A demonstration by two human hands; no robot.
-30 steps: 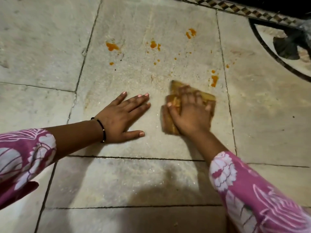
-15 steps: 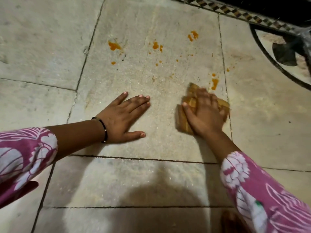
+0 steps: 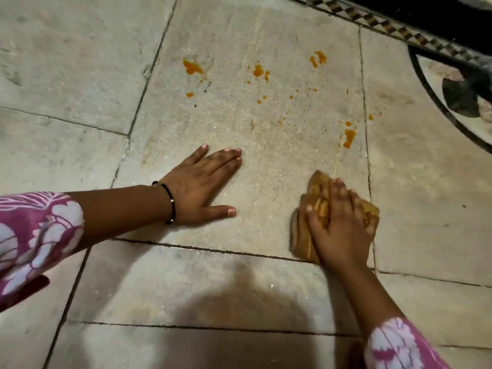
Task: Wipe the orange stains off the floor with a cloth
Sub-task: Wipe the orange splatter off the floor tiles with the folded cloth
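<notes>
Left hand is flat on the floor, fingers spread, just propping. Further right, the right hand presses a folded cloth near the tile's lower corner, fingers laid over it. Mid-wipe, I'd say: orange stains remain well beyond the cloth, so the next move calls for pushing it up toward them. No containers around.
</notes>
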